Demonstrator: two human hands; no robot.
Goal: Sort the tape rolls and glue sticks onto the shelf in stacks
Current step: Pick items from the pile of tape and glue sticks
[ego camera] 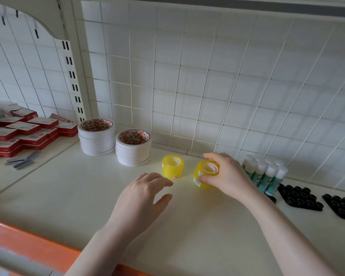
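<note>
Low centre: left hand (145,194) hovering, fingers loosely spread, holding nothing. Just beyond, right hand (225,174) clamped around tilted yellow tape stack (205,174) (likely squaring it), beside its twin (172,166). Farther right, glue sticks (265,174) grouped.

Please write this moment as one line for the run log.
right hand: grips right yellow tape stack | left hand: open, near left yellow tape stack | white tape stacks: placed

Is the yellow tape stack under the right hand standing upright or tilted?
Tilted. The yellow tape stack in the right hand leans left, top ring askew; the free yellow stack stands straight.
</note>
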